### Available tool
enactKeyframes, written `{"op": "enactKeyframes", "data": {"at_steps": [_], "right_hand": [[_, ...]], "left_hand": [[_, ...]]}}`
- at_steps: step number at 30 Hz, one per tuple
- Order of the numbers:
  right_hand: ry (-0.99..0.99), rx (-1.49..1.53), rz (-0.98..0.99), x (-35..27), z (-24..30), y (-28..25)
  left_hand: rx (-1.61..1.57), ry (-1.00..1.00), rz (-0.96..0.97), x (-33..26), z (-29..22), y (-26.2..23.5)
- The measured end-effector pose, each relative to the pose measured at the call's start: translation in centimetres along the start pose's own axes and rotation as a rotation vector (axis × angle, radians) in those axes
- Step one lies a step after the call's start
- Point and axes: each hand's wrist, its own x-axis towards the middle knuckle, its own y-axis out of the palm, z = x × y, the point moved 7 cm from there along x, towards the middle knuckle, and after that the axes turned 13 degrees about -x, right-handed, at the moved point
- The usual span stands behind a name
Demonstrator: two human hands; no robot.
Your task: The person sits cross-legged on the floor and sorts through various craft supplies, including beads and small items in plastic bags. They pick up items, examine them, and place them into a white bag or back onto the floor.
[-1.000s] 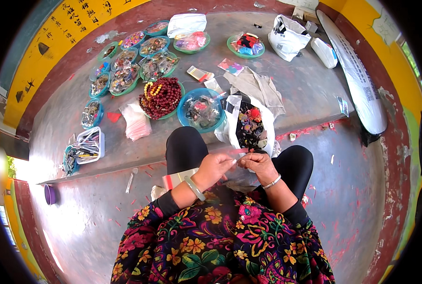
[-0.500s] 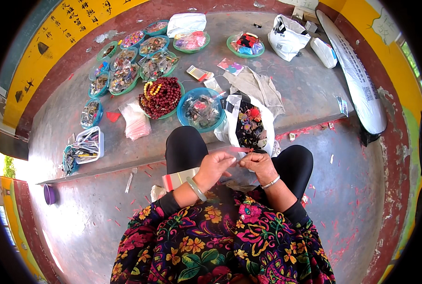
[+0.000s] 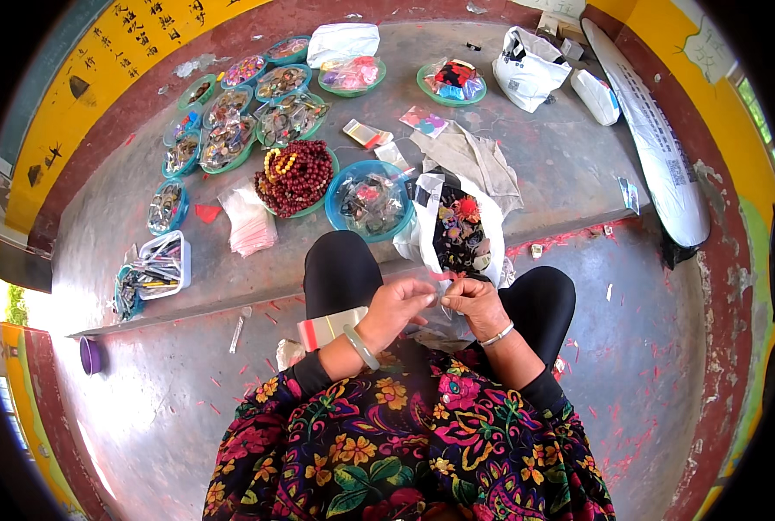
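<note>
"Holding what, up close?"
"Pinching a red-edged clear plastic sleeve (image 3: 443,276) with left hand (image 3: 396,308) and right hand (image 3: 477,304), closing thumbs on fingertips, almost meeting between the knees (image 3: 342,269)."
"Facing what beyond?"
"Facing an open white bag (image 3: 494,227) of dark trinkets (image 3: 459,243), a blue basin (image 3: 333,204), dark-red bead strings (image 3: 299,184) and, farther, a green basket (image 3: 452,103)."

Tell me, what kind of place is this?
Probably a makeshift craft or trinket workspace in an old, worn room. Round bowls with small packets and a heap of dark red beads sit on a raised grey floor, and the red-and-yellow wall is patchy.
</note>
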Motion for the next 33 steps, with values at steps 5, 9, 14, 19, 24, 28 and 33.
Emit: {"op": "enactKeyframes", "data": {"at_steps": [5,9,14,19,24,28,33], "right_hand": [[0.01,0.037,0.017,0.0,0.1,0.3],[0.001,0.06,0.044,0.0,0.1,0.4],[-0.01,0.049,0.094,-0.1,0.3,0.7],[-0.045,0.129,0.132,0.0,0.9,1.1],[-0.04,0.179,0.175,0.0,0.5,1.0],[-0.037,0.147,0.184,0.1,0.4,1.1],[-0.043,0.139,0.174,0.1,0.4,1.0]], "left_hand": [[-0.109,-0.005,0.015,-0.1,0.1,0.1],[-0.171,0.007,0.033,-0.4,-0.3,0.6],[-0.148,0.003,0.035,-0.2,-0.1,0.1],[-0.234,-0.045,0.026,-0.3,0.1,0.0],[-0.081,0.01,0.058,-0.3,-0.5,0.4],[0.013,0.075,0.019,-0.1,-0.5,-0.2],[-0.012,0.088,-0.021,0.0,-0.5,-0.5]]}}
